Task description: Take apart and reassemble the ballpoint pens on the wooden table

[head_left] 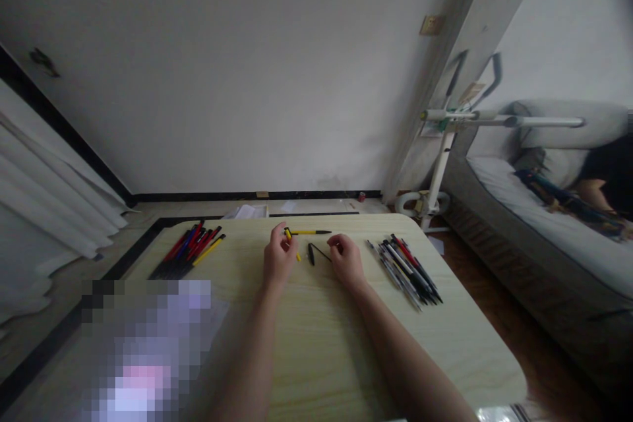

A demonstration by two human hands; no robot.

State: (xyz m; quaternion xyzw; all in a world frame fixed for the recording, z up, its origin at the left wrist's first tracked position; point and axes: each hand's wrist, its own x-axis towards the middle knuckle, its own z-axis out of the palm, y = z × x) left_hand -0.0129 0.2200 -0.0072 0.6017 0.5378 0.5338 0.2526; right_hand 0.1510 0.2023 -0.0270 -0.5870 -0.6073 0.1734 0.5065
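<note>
My left hand is closed around a yellow pen barrel with a dark top end, tilted between thumb and fingers. My right hand is curled in a pinch beside a thin dark stick, perhaps a pen refill. Whether the fingers grip that stick or something smaller is hidden. Between the hands a short black pen piece lies on the table. Just beyond them rests a yellow pen with a dark tip, pointing right.
On the pale wooden table, a pile of red, blue and yellow pens lies left and a bundle of clear, black and red pens right. A blurred-out patch covers the lower left. Exercise equipment and a sofa with a person stand right.
</note>
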